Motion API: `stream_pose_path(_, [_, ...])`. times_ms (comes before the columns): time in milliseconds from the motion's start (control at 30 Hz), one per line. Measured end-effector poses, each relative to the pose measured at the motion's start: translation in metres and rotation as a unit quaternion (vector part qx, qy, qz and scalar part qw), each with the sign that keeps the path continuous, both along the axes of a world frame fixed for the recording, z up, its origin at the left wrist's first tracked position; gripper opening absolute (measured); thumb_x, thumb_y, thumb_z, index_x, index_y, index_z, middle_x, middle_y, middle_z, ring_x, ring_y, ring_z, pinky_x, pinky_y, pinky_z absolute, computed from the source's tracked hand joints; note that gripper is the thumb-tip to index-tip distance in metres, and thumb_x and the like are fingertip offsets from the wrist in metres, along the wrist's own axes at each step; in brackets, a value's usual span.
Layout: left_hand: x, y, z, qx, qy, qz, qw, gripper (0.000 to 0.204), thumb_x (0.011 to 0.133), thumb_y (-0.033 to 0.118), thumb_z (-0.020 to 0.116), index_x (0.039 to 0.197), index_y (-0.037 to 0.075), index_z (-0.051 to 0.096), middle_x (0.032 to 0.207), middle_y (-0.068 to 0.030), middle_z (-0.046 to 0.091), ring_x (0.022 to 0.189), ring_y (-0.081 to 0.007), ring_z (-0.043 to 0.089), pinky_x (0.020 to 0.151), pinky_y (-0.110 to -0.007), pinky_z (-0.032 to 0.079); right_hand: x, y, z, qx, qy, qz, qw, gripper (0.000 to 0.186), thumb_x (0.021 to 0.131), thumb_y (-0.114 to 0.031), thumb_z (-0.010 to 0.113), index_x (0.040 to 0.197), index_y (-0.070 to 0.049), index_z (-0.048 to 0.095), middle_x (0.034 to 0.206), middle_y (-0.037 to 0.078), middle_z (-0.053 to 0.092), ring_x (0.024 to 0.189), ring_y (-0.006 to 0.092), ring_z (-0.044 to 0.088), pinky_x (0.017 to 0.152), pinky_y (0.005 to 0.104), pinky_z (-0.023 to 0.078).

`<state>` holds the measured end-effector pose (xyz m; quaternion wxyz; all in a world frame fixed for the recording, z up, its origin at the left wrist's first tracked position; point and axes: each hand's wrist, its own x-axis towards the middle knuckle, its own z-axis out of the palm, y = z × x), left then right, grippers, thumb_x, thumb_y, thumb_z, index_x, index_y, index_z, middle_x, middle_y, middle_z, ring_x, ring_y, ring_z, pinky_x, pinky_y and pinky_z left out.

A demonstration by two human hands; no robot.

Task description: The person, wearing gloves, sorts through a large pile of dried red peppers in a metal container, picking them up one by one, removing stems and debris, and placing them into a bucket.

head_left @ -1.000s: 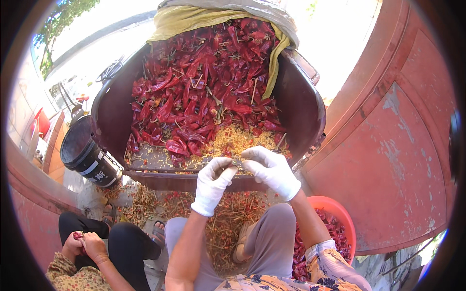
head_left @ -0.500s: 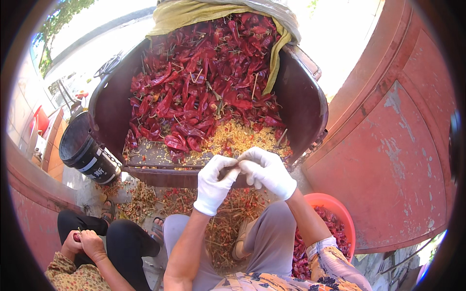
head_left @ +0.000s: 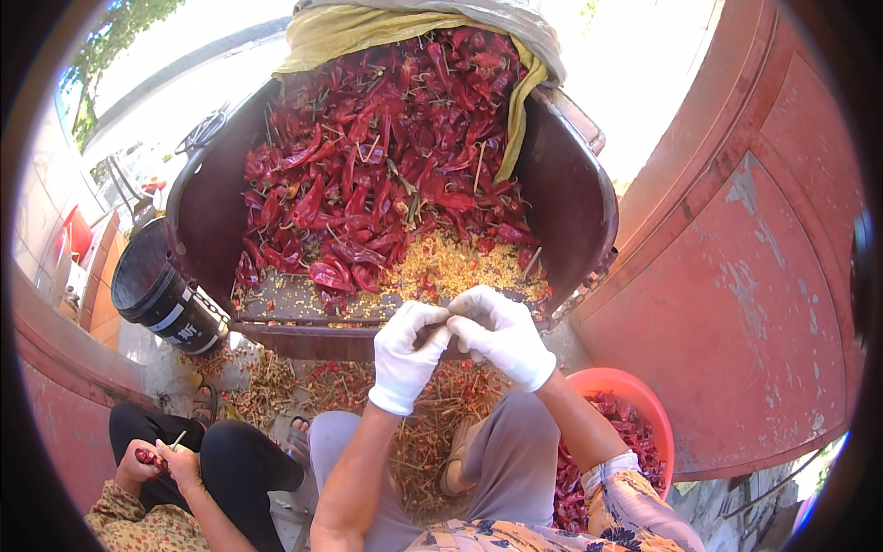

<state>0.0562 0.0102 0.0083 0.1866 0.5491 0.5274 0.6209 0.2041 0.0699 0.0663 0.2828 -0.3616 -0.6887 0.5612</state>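
Note:
My left hand (head_left: pixel 406 359) and my right hand (head_left: pixel 504 339), both in white gloves, meet fingertip to fingertip above the front edge of a dark maroon cart bed (head_left: pixel 204 212). Their fingers are closed in a pinch, and whatever they hold is too small or hidden to make out. Beyond them, dried red chillies (head_left: pixel 359 175) fill the cart bed in a heap. Yellow chilli seeds (head_left: pixel 451 262) lie spread at its near end, just past my hands.
A red plastic basin (head_left: pixel 658 405) with chilli pieces stands by my right leg. At left is a black bucket (head_left: pixel 189 317). A co-worker's hands (head_left: pixel 166 460) hold a chilli at lower left. Stems litter the ground (head_left: pixel 428 442). A yellow sack (head_left: pixel 359 46) drapes the heap's far end.
My two hands have dropped slightly toward me, still pinched together. The co-worker's hands have shifted, and a pale stem now sticks up from the chilli there.

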Motion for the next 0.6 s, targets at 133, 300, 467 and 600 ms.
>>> stream_pose_path(133, [-0.004, -0.004, -0.004, -0.072, -0.178, -0.090, 0.977, 0.015, 0.085, 0.001, 0.068, 0.100, 0.000, 0.065, 0.086, 0.0006, 0.064, 0.077, -0.0046, 0.058, 0.065, -0.021, 0.048, 0.004, 0.003, 0.013, -0.030, -0.014, 0.040, 0.999, 0.016, 0.090, -0.009, 0.058, 0.104, -0.004, 0.063, 0.071, 0.000, 0.062, 0.059, 0.0042, 0.055, 0.051, 0.0203, 0.044])
stream_pose_path(300, [-0.002, -0.005, 0.003, -0.114, -0.239, -0.142, 0.954, 0.018, 0.087, 0.004, 0.069, 0.104, 0.000, 0.064, 0.090, 0.0006, 0.066, 0.080, -0.0039, 0.058, 0.070, -0.020, 0.048, 0.013, 0.009, 0.002, -0.046, 0.045, 0.056, 0.996, 0.018, 0.091, -0.011, 0.058, 0.107, -0.003, 0.063, 0.073, 0.001, 0.063, 0.059, 0.0044, 0.055, 0.051, 0.0205, 0.044])
stream_pose_path(467, [-0.005, -0.007, 0.006, -0.128, -0.237, -0.176, 0.947, 0.017, 0.087, 0.003, 0.069, 0.103, 0.000, 0.063, 0.091, 0.0005, 0.065, 0.080, -0.0040, 0.057, 0.071, -0.020, 0.048, 0.013, 0.004, 0.007, 0.060, 0.000, 0.084, 0.995, 0.020, 0.093, -0.015, 0.061, 0.110, -0.003, 0.063, 0.079, 0.002, 0.065, 0.060, 0.0048, 0.055, 0.051, 0.0204, 0.044])
stream_pose_path(600, [0.001, -0.007, 0.012, -0.089, -0.276, -0.204, 0.935, 0.016, 0.086, 0.003, 0.069, 0.100, 0.003, 0.063, 0.088, 0.0039, 0.061, 0.076, -0.0026, 0.054, 0.065, -0.020, 0.045, 0.022, 0.012, 0.007, -0.121, 0.069, 0.104, 0.985, 0.020, 0.095, -0.016, 0.056, 0.108, -0.002, 0.062, 0.082, 0.002, 0.064, 0.060, 0.0064, 0.059, 0.050, 0.0212, 0.046])
